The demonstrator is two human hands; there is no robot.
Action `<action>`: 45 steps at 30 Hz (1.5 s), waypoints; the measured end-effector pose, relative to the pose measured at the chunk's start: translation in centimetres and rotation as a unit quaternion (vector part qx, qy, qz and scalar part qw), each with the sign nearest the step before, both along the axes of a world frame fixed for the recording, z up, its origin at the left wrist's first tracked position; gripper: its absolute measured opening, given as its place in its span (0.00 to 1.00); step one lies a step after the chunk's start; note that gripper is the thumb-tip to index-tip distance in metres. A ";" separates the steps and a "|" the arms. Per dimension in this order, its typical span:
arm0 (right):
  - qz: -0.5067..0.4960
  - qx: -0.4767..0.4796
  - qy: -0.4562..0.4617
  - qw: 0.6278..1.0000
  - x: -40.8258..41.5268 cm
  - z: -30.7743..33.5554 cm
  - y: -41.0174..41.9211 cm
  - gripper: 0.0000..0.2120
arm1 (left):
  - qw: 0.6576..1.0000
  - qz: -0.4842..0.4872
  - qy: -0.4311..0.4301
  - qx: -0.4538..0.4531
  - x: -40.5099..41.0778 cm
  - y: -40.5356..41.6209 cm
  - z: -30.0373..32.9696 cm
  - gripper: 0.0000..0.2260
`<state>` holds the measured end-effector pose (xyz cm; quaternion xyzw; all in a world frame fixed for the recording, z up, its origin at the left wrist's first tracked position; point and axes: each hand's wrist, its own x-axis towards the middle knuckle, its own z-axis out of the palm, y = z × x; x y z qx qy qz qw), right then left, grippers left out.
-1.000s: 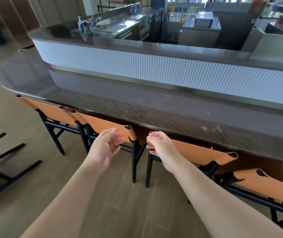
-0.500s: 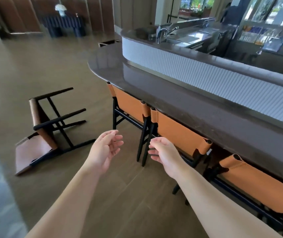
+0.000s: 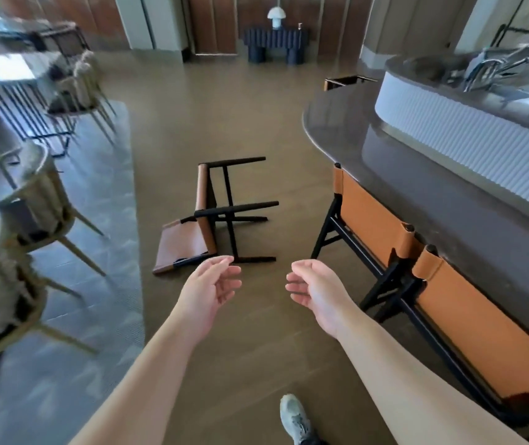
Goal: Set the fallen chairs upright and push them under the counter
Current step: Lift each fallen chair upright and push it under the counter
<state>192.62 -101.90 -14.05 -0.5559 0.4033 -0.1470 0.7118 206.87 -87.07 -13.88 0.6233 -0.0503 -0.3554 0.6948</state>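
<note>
A fallen chair (image 3: 205,220) with a tan leather seat and black frame lies on its back on the wooden floor ahead, legs pointing right. Two upright chairs, the nearer chair (image 3: 481,319) and the farther chair (image 3: 372,220), stand tucked against the dark curved counter (image 3: 417,175) on the right. My left hand (image 3: 210,284) and right hand (image 3: 316,289) hover in front of me with relaxed fingers, holding nothing. Both sit just short of the fallen chair, apart from it.
A grey rug (image 3: 96,252) lies on the left with woven dining chairs (image 3: 25,200) and a table (image 3: 3,72). A dark console with a lamp (image 3: 276,43) stands against the far wall. My shoe (image 3: 295,419) shows at the bottom. Bare floor lies between rug and counter.
My view has swung left from the counter to the open floor, bringing the fallen chair to the centre. My right hand let go of a chair back; both hands now hang empty.
</note>
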 end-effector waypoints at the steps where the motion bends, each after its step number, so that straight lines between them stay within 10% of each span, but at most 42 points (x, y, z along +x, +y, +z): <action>1: 0.013 0.010 -0.008 1.000 1.6 -0.1 -0.7 0.08 | 1.000 0.013 -0.004 0.005 1.2 -0.3 0.0 0.07; 26: 0.272 0.083 -0.024 0.958 36.5 -0.6 -7.8 0.05 | 0.967 0.249 -0.008 0.056 27.2 -1.2 -0.3 0.06; 45: 0.203 -0.004 0.042 0.978 67.1 -1.1 0.5 0.08 | 0.987 0.155 0.027 -0.004 63.0 6.8 -2.8 0.06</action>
